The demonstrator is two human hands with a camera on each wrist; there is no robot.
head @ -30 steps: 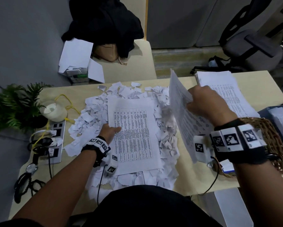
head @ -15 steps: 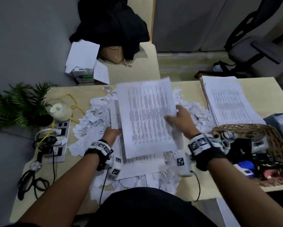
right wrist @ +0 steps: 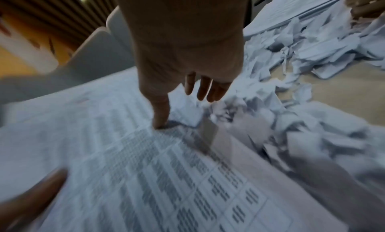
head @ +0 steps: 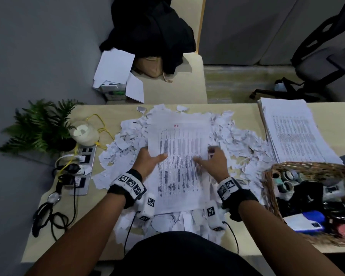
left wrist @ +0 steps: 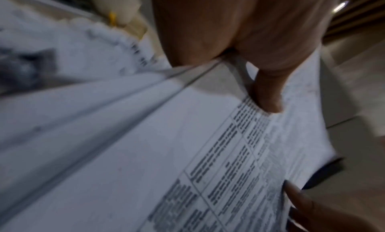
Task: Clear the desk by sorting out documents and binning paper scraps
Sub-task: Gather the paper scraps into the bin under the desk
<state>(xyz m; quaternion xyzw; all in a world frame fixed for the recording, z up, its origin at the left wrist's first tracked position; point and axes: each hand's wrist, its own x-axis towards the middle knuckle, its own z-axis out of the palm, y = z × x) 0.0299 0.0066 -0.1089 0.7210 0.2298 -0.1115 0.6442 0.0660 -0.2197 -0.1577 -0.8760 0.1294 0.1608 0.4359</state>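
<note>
A few printed sheets [head: 179, 156] lie lengthwise on a wide heap of torn white paper scraps [head: 127, 136] in the middle of the desk [head: 245, 244]. My left hand [head: 147, 160] pinches the sheets' left edge: the thumb [left wrist: 268, 104] lies on top of the sheets [left wrist: 187, 153] and the fingers are hidden below. My right hand [head: 215, 160] is at their right edge. Its thumb [right wrist: 160, 118] presses on the printed sheets [right wrist: 145, 169], while its straight fingers [right wrist: 204, 90] hang over the scraps [right wrist: 312, 120].
A thick stack of printed documents [head: 293, 132] lies at the desk's far right. In front of it a wicker basket [head: 267, 180] holds tape rolls and small items. At the left are a plant [head: 38, 126], a power strip [head: 84, 168], cables and a watch [head: 53, 198].
My right hand swung a printed sheet in from the right and laid it on the sheet on the scrap heap. Both hands now sit at the sheets' side edges.
</note>
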